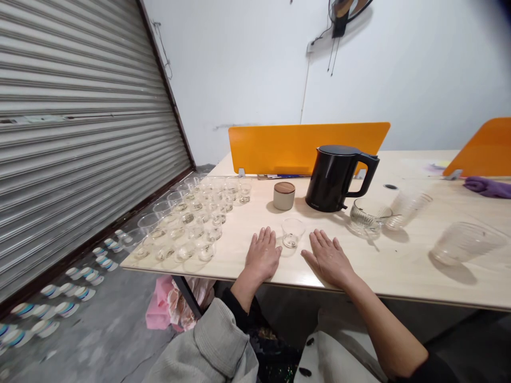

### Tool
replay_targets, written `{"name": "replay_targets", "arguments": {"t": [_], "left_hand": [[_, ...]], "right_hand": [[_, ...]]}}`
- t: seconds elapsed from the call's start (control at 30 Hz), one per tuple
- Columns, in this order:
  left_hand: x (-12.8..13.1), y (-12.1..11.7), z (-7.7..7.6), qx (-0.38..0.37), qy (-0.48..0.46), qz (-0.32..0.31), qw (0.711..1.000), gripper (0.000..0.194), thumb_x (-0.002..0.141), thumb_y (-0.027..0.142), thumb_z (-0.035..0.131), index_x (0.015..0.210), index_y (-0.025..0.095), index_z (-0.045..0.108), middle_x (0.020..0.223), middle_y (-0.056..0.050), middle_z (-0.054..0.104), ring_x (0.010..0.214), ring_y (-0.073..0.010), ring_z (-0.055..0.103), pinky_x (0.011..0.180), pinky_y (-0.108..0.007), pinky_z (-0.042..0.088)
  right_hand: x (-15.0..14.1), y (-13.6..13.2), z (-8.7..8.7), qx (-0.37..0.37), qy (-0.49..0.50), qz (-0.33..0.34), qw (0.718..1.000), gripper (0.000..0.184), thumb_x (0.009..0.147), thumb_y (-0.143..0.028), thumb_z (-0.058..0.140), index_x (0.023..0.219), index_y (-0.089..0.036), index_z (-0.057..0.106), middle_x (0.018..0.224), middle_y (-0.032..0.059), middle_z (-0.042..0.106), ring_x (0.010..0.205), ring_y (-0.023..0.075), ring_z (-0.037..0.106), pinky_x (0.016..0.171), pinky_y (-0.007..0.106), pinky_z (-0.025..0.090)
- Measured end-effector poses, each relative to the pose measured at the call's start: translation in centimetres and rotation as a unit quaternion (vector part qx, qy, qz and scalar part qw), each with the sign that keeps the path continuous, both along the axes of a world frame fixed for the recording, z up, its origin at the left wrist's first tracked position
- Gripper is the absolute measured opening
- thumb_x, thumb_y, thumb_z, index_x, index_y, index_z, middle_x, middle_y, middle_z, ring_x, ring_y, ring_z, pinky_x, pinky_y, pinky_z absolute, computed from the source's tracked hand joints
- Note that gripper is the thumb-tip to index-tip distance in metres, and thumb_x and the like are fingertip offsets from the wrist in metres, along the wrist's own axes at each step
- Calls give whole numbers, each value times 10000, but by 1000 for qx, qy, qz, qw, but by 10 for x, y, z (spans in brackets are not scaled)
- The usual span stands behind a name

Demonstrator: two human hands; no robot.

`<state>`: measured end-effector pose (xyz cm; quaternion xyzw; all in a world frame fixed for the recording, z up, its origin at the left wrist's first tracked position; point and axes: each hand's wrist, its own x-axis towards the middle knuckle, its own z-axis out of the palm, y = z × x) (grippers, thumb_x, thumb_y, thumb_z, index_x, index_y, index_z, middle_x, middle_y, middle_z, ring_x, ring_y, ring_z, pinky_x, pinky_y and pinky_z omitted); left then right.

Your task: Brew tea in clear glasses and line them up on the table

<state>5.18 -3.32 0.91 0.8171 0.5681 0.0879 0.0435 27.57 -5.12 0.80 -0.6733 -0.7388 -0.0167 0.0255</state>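
Observation:
A small clear plastic cup [293, 232] stands upright on the table between my two hands. To its left, my left hand [263, 254] lies flat, palm down, fingers stretched forward, holding nothing. My right hand [327, 257] rests the same way on the cup's other side, its fingers apart. Behind the cup sits a beige round jar [283, 198] with a wooden lid. A black electric kettle [330, 178] is farther back to the right. Beside it is a ribbed glass bowl [369, 217], with what may be a clear utensil in it.
Many clear cups [187, 218] fill the table's left end. Stacked clear cups lie at the right [465, 243], with another stack [409, 207] by the bowl. An orange divider [271, 149] runs behind the jar. A purple cloth [487, 187] lies far right. Several white containers [75, 290] line the floor.

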Motion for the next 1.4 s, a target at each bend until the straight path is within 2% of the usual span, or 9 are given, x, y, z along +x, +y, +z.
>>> {"name": "replay_targets", "arguments": {"t": [0.23, 0.43, 1.4], "left_hand": [[0, 0, 0, 2, 0, 0, 1000, 644, 1075, 415, 229, 1617, 72, 291, 1718, -125, 198, 1608, -275, 137, 1311, -505, 145], [0, -1, 1, 0, 0, -1, 1000, 641, 1072, 411, 240, 1617, 77, 295, 1716, -131, 207, 1606, -278, 146, 1309, -506, 153], [-1, 0, -1, 4, 7, 2, 1000, 642, 1070, 419, 227, 1619, 93, 295, 1719, -118, 219, 1607, -265, 151, 1311, -496, 153]], "right_hand": [[-1, 0, 0, -1, -10, 1, 1000, 798, 1025, -577, 252, 1619, -48, 318, 1709, 180, 226, 1596, 321, 150, 1266, 574, 134], [0, 0, 0, 10, -1, 5, 1000, 777, 1022, -571, 260, 1613, -74, 342, 1703, 184, 246, 1593, 325, 164, 1259, 584, 149], [-1, -1, 1, 3, -4, 7, 1000, 794, 1027, -583, 261, 1612, -50, 333, 1704, 193, 237, 1593, 333, 158, 1261, 578, 136]]}}
